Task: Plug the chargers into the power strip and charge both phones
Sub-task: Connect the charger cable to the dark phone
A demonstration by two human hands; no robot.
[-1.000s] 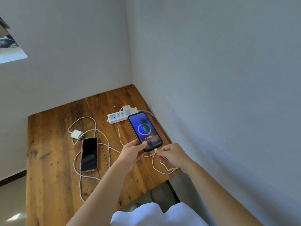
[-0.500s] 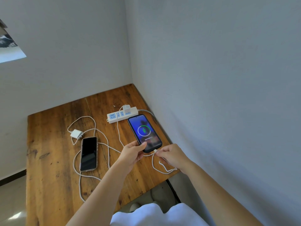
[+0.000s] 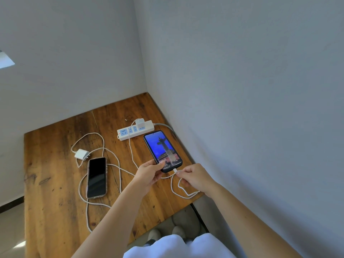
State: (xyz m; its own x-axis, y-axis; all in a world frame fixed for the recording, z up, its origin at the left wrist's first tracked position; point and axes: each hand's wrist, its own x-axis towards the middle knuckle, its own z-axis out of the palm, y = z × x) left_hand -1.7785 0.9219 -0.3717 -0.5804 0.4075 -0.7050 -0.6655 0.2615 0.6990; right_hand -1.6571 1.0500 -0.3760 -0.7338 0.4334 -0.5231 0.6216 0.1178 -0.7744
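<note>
Bare wooden table (image 3: 48,211) lies open at left and near edge. White cable loops (image 3: 119,175) ring the dark phone (image 3: 96,177). Wall (image 3: 242,108) closes off the right side beside the power strip (image 3: 135,130).

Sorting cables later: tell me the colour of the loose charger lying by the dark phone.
White, like its cable; the loose charger shows clearly in the head view.

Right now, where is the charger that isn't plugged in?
The loose charger lies on the left part of the wooden table, just beyond the top end of the dark-screened phone and left of the power strip.
</note>
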